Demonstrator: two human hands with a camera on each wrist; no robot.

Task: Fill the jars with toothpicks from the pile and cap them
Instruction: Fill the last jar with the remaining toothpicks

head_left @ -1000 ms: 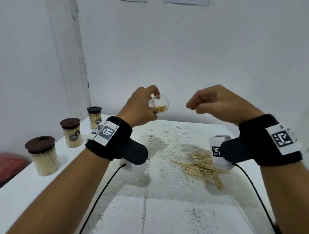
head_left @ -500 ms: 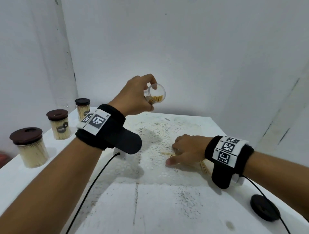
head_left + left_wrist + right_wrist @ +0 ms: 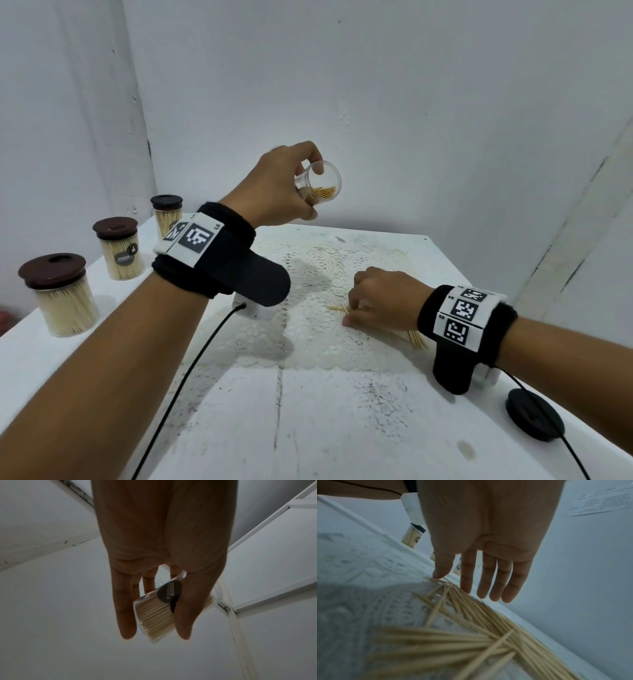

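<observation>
left hand (image 3: 274,186) grips jar (image 3: 320,186) | right hand (image 3: 383,298) seemingly open on toothpicks (image 3: 471,628)

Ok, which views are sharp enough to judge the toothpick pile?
Right wrist: the nearest toothpicks are blurred, those by the right hand sharper. Head: sharp, but that hand covers most of the pile. Left wrist: dim, showing only the left hand holding the jar.

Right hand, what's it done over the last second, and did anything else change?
The right hand dropped from beside the raised open jar down onto the toothpick pile, fingers reaching among the sticks. The left hand kept holding the jar up, tilted. The three capped jars stayed put.
</observation>
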